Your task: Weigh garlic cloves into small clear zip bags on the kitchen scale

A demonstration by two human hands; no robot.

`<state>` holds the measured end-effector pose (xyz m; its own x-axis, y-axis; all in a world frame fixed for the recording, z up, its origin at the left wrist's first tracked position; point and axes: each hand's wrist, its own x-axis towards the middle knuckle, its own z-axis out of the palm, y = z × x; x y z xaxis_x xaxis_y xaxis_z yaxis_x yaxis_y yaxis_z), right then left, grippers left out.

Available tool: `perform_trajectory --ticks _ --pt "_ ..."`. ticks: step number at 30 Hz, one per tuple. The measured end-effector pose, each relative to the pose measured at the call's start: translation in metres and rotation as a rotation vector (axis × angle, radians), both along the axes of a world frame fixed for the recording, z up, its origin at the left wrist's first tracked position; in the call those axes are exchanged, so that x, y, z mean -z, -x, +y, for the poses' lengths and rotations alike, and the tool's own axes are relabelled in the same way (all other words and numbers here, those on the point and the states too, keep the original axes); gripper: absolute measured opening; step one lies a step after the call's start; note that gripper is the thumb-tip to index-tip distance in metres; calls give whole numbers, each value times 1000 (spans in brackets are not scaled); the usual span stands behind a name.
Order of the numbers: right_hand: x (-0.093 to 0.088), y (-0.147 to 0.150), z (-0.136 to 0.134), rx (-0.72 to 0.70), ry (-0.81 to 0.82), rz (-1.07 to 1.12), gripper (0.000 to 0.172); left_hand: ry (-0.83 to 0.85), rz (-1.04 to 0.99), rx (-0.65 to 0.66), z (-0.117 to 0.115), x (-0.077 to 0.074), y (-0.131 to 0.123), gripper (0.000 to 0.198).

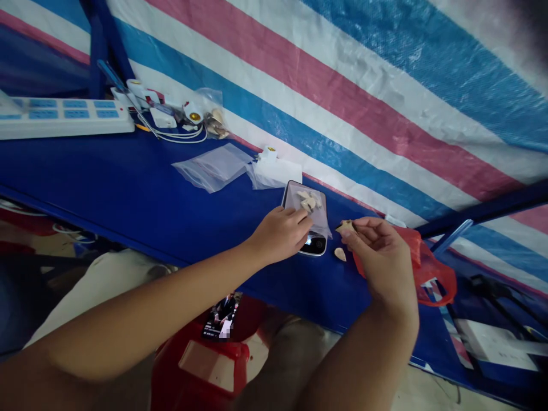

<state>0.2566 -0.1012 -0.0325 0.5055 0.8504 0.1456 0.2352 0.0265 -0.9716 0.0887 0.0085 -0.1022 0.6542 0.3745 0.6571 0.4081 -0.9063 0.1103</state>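
Observation:
My left hand [282, 233] rests on a small digital scale [314, 244] and pinches the edge of a small clear bag [309, 206] with a few pale beige pieces inside, lying on the scale. My right hand [381, 260] is closed on one small beige piece [346, 227], held just right of the scale. Another loose beige piece [339, 254] lies on the blue bench [128, 188] between my hands. A red plastic bag [428, 268] sits under and behind my right hand.
Empty clear bags [214, 166] and a white packet [276, 170] lie further left on the bench. A white power strip [64, 117], lamp sockets with wires [180, 117] and a screwdriver [122, 91] sit at the back left. A striped tarp [363, 85] hangs behind. A phone [221, 317] lies on a red stool [205, 359] below.

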Motion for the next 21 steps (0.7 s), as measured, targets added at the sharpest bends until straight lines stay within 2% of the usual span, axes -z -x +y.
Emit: perform_trajectory --ticks 4,10,17,21 --pt "-4 7 -6 -67 27 -65 34 96 -132 17 0 0 -1 20" --pt "0 18 0 -142 65 -247 20 369 -360 113 -2 -2 0 8" --pt "5 23 12 -56 -28 -681 6 587 -536 165 -1 -9 0 3" --pt "-5 36 12 26 -90 -903 10 625 -586 172 -3 -28 7 3"
